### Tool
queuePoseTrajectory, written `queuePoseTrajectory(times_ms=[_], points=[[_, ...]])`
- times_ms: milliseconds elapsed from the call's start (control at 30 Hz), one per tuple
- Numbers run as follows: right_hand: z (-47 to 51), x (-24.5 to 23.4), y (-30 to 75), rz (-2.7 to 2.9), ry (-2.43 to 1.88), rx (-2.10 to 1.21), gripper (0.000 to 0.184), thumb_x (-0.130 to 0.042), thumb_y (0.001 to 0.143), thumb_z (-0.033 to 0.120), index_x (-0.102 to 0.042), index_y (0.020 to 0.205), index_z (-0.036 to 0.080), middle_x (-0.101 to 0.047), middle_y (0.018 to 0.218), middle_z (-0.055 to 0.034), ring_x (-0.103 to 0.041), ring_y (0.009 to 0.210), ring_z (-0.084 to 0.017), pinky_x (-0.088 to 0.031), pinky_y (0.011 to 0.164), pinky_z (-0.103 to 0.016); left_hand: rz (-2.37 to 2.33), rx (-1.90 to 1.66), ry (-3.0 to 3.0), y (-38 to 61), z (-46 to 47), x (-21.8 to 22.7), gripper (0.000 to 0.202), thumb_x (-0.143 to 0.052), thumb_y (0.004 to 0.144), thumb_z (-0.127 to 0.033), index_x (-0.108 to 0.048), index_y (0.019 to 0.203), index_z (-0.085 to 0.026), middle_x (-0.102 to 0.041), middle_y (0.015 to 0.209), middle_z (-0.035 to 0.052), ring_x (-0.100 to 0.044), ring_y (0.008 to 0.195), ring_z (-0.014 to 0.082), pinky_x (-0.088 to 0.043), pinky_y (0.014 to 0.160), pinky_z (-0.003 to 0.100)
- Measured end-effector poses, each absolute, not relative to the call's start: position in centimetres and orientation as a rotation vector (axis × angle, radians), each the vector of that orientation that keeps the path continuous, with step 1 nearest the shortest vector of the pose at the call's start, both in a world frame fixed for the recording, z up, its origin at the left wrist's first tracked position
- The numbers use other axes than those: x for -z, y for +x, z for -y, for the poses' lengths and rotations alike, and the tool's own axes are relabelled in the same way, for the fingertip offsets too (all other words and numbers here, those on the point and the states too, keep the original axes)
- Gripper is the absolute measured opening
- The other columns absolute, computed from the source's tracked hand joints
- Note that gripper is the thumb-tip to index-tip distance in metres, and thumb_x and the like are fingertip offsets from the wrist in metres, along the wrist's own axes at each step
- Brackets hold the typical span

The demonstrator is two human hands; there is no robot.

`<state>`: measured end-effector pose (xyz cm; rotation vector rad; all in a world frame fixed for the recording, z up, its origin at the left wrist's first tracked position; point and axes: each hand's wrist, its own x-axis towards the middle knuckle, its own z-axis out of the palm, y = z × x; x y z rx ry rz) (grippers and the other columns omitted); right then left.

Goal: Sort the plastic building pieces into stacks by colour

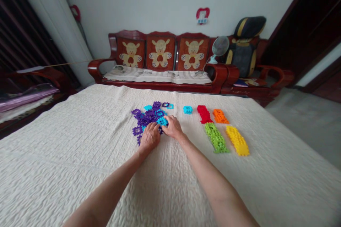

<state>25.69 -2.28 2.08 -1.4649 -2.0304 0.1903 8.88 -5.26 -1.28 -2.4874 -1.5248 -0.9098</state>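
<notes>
A loose heap of purple and cyan plastic interlocking tiles [149,115] lies on a cream quilted cover [80,156]. My left hand [149,137] rests palm down on the heap's near edge, fingers curled over purple pieces. My right hand [173,127] sits beside it, fingers pressed onto a cyan tile [162,121]. To the right lie a lone cyan tile [188,109], a red row [204,114], an orange row [220,116], a green row [216,138] and a yellow row [237,140].
A red wooden bench [162,67] with bear cushions stands behind the cover, with a small fan [220,46] and a dark bag [243,48] at its right end. Floor [306,120] shows on the right, dark furniture [29,92] on the left.
</notes>
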Motion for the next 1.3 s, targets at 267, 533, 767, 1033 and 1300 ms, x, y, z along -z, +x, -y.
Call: queuePoseTrajectory(times_ms=[267, 533, 767, 1033, 1300], points=[[2.9, -2.3, 23.3, 1.974, -1.728, -0.156, 0.044, -0.064, 0.084, 0.033, -0.061, 0.125, 0.016, -0.063, 0.117, -0.0151, -0.059, 0.106, -0.026, -0.045, 0.095, -0.036, 1.556, 0.938, -2.51, 8.9, 5.1, 1.2, 0.028, -0.044, 0.091, -0.014, -0.063, 0.111, -0.018, -0.066, 0.117, 0.011, -0.057, 0.116, 0.0251, -0.047, 0.103, 0.043], [2.4, -1.6, 24.2, 1.805, -1.663, -0.235, 0.041, -0.064, 0.08, 0.029, -0.062, 0.118, 0.015, -0.066, 0.113, -0.0137, -0.06, 0.108, -0.024, -0.046, 0.098, -0.034, 1.552, 0.962, -2.459, 9.0, 5.1, 1.6, 0.035, -0.045, 0.091, -0.014, -0.061, 0.122, -0.015, -0.064, 0.126, 0.014, -0.055, 0.123, 0.0267, -0.044, 0.108, 0.045], [0.9, -1.8, 30.2, 1.574, -1.696, -0.256, 0.04, -0.058, 0.08, 0.032, -0.062, 0.117, 0.016, -0.067, 0.114, -0.0122, -0.061, 0.106, -0.023, -0.047, 0.096, -0.035, 1.553, 0.946, -2.414, 9.2, 5.2, 1.9, 0.033, -0.045, 0.093, -0.018, -0.063, 0.121, -0.017, -0.064, 0.128, 0.013, -0.053, 0.126, 0.0286, -0.047, 0.106, 0.048], [-2.7, -3.8, 35.7, 1.528, -1.944, -0.067, 0.042, -0.051, 0.085, 0.03, -0.064, 0.119, 0.011, -0.065, 0.119, -0.0165, -0.054, 0.116, -0.026, -0.038, 0.104, -0.035, 1.558, 0.944, -2.43, 9.1, 5.1, 2.2, 0.034, -0.045, 0.092, -0.018, -0.062, 0.121, -0.019, -0.063, 0.128, 0.0123, -0.053, 0.125, 0.0293, -0.048, 0.104, 0.049], [-4.3, -3.5, 36.2, 1.523, -1.934, 0.025, 0.041, -0.055, 0.085, 0.031, -0.061, 0.12, 0.01, -0.058, 0.125, -0.0184, -0.05, 0.117, -0.028, -0.038, 0.103, -0.039, 1.575, 0.961, -2.44, 9.1, 5.2, 2.3, 0.035, -0.045, 0.092, -0.018, -0.061, 0.124, -0.018, -0.062, 0.13, 0.0129, -0.051, 0.128, 0.0301, -0.047, 0.105, 0.05]])
